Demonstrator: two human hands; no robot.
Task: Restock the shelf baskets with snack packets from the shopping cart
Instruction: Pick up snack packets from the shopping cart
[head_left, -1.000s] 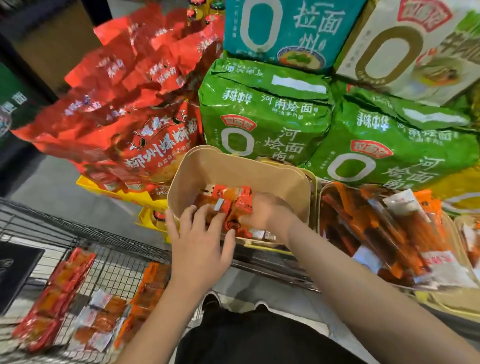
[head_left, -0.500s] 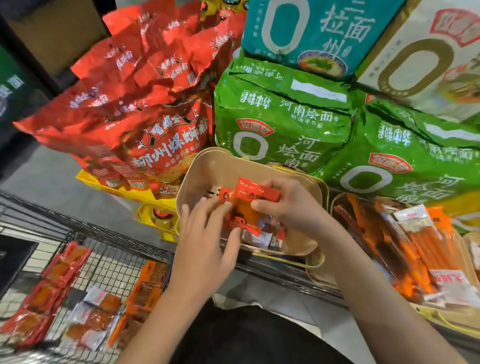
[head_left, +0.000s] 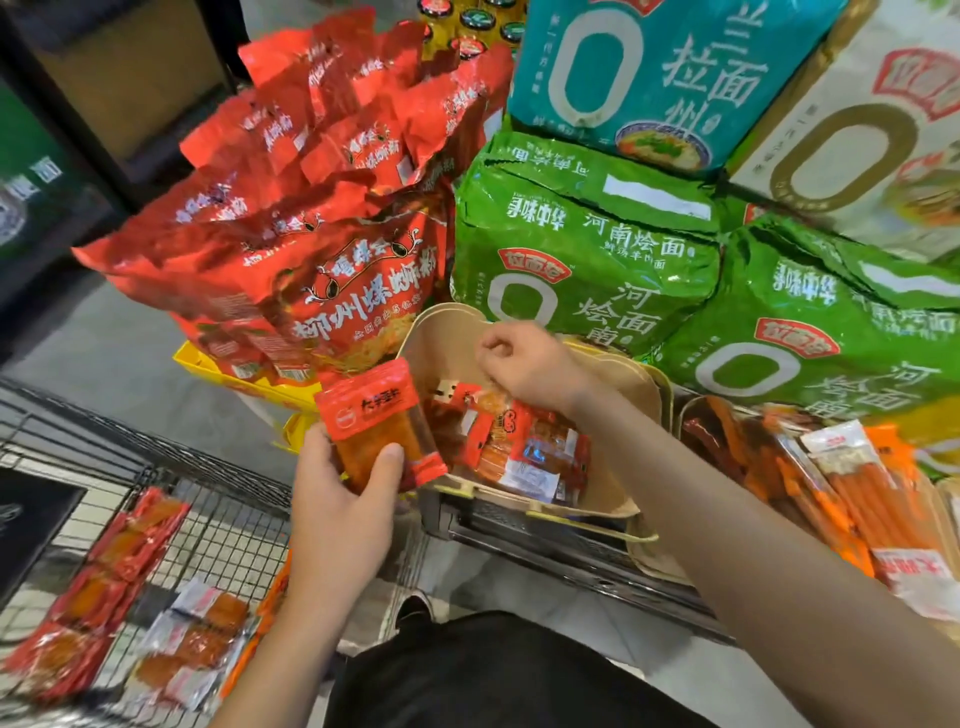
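Snack packets (head_left: 524, 447) already lie in the beige basket (head_left: 613, 364) on the shelf, and 1 more red packet (head_left: 376, 421) is in the left hand (head_left: 343, 499). This hand grasps the packet from below: the thumb presses on its clear front and the other fingers are behind it, so I cannot see them. The packet stands almost upright, just at the left rim of the basket, probably because it is easier to slide it in on its edge beside the others.

The right hand (head_left: 530, 364) hovers over the packets inside the basket. Its fingers are curled and it seems to hold nothing, though the fingertips are turned away, so a small pinch cannot be excluded. I think it waits there to push the packets aside and make room.

More packets (head_left: 130, 587) are in the wire shopping cart (head_left: 223, 499) at the lower left, so in my judgement the restocking is only partly done. A 2nd basket (head_left: 685, 410) to the right holds long orange packets (head_left: 857, 493). Behind the baskets stand big red bags (head_left: 332, 260) and green noodle packs (head_left: 582, 244); they lean close over the beige basket, so the hands must work low and from the front.
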